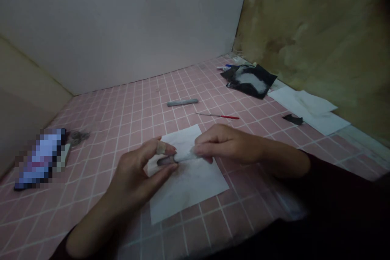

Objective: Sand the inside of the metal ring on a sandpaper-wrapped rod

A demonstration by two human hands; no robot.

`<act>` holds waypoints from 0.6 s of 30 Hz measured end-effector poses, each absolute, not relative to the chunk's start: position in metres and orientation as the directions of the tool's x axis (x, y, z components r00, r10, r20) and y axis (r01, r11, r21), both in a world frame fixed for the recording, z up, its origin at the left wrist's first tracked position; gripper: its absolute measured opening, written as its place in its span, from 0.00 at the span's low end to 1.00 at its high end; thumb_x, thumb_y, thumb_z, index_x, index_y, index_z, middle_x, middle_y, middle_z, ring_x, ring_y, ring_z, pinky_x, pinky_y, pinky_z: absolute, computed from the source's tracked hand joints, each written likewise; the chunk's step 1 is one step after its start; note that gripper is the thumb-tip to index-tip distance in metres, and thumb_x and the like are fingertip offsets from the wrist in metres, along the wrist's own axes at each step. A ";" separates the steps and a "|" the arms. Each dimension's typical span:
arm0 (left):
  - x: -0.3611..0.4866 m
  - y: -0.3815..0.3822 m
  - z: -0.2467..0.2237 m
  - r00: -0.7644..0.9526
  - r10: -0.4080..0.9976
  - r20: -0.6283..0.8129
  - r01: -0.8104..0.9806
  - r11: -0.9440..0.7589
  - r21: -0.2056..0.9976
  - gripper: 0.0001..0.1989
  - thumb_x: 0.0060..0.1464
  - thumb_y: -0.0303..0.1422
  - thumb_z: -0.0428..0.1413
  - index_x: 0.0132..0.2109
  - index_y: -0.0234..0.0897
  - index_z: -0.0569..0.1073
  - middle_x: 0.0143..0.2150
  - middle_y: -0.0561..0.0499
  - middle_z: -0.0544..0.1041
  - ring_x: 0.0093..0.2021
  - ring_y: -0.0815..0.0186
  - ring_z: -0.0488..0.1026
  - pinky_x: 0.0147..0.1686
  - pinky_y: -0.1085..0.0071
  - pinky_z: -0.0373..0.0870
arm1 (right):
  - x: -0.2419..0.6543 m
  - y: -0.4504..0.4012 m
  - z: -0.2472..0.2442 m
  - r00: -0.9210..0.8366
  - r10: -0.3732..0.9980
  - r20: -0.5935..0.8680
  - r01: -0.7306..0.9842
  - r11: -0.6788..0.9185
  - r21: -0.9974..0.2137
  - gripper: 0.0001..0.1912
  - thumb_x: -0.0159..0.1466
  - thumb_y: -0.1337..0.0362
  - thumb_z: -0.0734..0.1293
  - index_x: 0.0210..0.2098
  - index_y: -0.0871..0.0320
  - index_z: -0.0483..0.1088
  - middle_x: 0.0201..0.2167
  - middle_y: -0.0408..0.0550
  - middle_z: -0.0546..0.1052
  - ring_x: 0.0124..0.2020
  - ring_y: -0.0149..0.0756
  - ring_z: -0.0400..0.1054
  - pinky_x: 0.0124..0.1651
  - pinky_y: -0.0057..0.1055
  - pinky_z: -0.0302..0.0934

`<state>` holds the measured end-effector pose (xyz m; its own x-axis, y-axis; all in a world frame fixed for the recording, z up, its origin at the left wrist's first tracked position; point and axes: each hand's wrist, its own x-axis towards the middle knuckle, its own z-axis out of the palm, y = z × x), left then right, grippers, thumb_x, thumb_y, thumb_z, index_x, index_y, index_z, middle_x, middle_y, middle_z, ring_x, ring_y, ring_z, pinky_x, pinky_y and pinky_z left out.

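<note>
Between the thumb and fingertips of my left hand is a small dark, rounded piece; its exact kind is too blurred to tell. A pale strip of tape or bandage wraps one of that hand's fingers. My right hand is closed around a pale, narrow stick-like tool, whose tip meets the right end of the dark piece. Most of the tool is hidden inside the fist. Under both hands lies a white paper sheet, with brownish dust near the dark piece.
Beyond the paper, a grey bar and a thin red-handled tool rest on pink tiles. Black sheeting with white powder, white papers and a black scrap lie right. A pixelated object is left.
</note>
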<state>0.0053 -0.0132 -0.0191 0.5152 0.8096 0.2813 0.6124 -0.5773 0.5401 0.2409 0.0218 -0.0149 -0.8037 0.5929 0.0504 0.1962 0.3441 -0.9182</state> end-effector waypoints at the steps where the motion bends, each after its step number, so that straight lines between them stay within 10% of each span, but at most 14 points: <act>1: 0.005 -0.013 -0.019 0.499 0.820 0.281 0.621 -0.565 0.543 0.09 0.55 0.33 0.57 0.43 0.42 0.68 0.40 0.54 0.77 0.42 0.64 0.76 0.57 0.58 0.64 | 0.241 0.022 -0.015 -0.793 0.606 0.061 0.196 0.349 -0.916 0.19 0.66 0.63 0.59 0.20 0.63 0.64 0.18 0.38 0.62 0.22 0.24 0.56 0.30 0.25 0.50; 18: 0.007 -0.014 -0.021 0.552 0.786 0.279 0.547 -0.594 0.590 0.09 0.54 0.31 0.57 0.43 0.42 0.68 0.39 0.55 0.78 0.38 0.66 0.77 0.60 0.55 0.61 | 0.237 0.020 -0.019 -0.814 0.580 0.039 0.187 0.325 -0.927 0.18 0.66 0.63 0.59 0.21 0.62 0.65 0.18 0.38 0.61 0.22 0.24 0.56 0.30 0.25 0.50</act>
